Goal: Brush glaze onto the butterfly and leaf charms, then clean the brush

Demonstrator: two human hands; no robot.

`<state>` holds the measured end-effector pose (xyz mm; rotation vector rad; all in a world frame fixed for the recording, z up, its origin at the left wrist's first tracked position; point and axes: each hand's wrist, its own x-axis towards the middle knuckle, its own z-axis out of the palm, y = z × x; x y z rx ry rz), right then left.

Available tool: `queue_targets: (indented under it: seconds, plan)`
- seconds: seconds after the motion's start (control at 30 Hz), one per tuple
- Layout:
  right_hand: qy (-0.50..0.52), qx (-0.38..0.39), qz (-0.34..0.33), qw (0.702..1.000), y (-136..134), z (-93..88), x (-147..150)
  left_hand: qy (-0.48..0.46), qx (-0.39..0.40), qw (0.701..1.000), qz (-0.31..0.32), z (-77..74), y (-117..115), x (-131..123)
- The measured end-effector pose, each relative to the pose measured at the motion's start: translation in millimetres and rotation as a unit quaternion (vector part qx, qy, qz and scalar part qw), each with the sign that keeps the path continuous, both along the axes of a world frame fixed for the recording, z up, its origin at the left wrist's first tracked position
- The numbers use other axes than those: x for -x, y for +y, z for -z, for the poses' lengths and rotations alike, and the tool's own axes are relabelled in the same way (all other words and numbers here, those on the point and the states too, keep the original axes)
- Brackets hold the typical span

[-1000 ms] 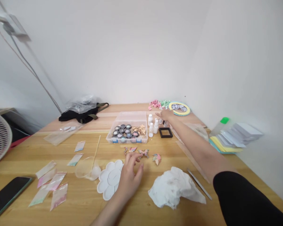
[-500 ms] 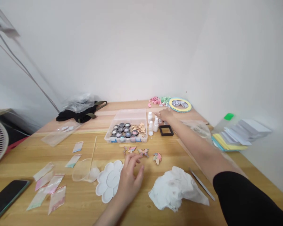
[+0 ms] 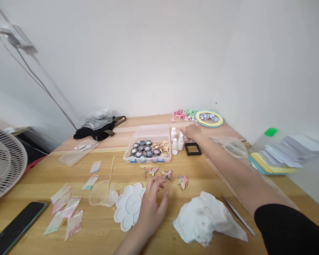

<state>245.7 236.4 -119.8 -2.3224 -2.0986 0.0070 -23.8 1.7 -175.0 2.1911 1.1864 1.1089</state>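
My left hand (image 3: 154,202) hovers over the table with loosely bent fingers apart, holding nothing. It covers the right side of a white flower-shaped palette (image 3: 130,205). Just beyond its fingertips lie several patterned pieces, among them a butterfly (image 3: 166,174) and a leaf-like cluster (image 3: 183,181). My right hand (image 3: 192,131) reaches far across, fingers stretched leftward above small clear items that I cannot make out. Close by stand white bottles (image 3: 180,142) and a small black square frame (image 3: 193,149). Whether its fingertips touch anything is hard to see.
A clear case (image 3: 127,157) holds little round pots and wooden cutouts. Crumpled white tissue (image 3: 206,219) and tweezers (image 3: 239,216) lie at the right front. Powder sachets (image 3: 74,223), a clear cup (image 3: 98,194), a phone (image 3: 18,226) and a fan (image 3: 5,163) are leftward.
The whole view has shifted, so things sit farther right and slightly lower. My left hand stays beside the palette; my right hand remains by the bottles. Nothing has visibly been picked up.
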Motion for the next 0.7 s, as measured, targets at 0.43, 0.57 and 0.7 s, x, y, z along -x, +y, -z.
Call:
queue_targets:
  seconds: [0.43,0.57,0.7]
  plan:
    - [0.03,-0.006,0.003,1.0,-4.8,-14.7,4.6,-0.001,-0.032,0.999,0.001,4.3,6.2,3.2]
    - [0.028,-0.015,-0.004,0.999,-3.8,-22.8,4.2,-0.002,-0.041,0.999,-0.001,2.4,4.5,3.7]
    - [0.03,-0.014,-0.007,0.999,-2.6,-21.3,3.5,-0.003,-0.05,0.999,-0.004,-1.6,2.7,3.2]
